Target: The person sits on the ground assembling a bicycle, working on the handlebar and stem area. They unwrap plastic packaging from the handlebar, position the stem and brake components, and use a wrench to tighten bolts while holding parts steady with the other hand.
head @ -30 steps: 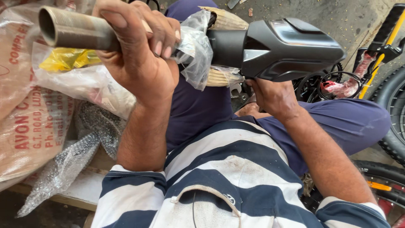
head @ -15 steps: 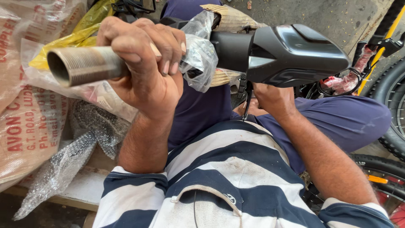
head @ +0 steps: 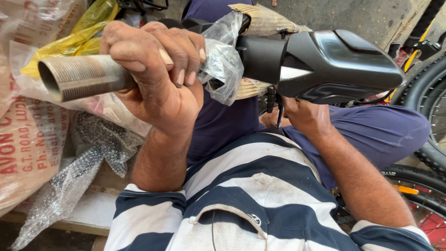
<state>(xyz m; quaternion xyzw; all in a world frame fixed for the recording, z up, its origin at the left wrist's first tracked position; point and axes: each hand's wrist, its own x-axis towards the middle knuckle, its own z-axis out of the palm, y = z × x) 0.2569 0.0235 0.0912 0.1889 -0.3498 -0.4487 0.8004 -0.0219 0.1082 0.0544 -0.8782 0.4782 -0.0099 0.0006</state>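
the left hand (head: 155,81) is clenched tight around a grey metal pipe (head: 81,76). the pipe has fine ridges near its open end, and that end sticks out past the fist. the pipe is held up high, in front of the person's chest. on the other side of the fist, a crumpled clear plastic wrap (head: 223,60) hangs around a black bike part (head: 325,65). the right hand (head: 304,116) is tucked under that black part, and you cannot tell if it is grasping anything. below is a striped shirt (head: 251,200). beside the pipe lie a yellow bag (head: 79,39), a printed sack (head: 28,139) and some bubble wrap (head: 60,190). a bike tyre (head: 429,107) stands near the right arm.
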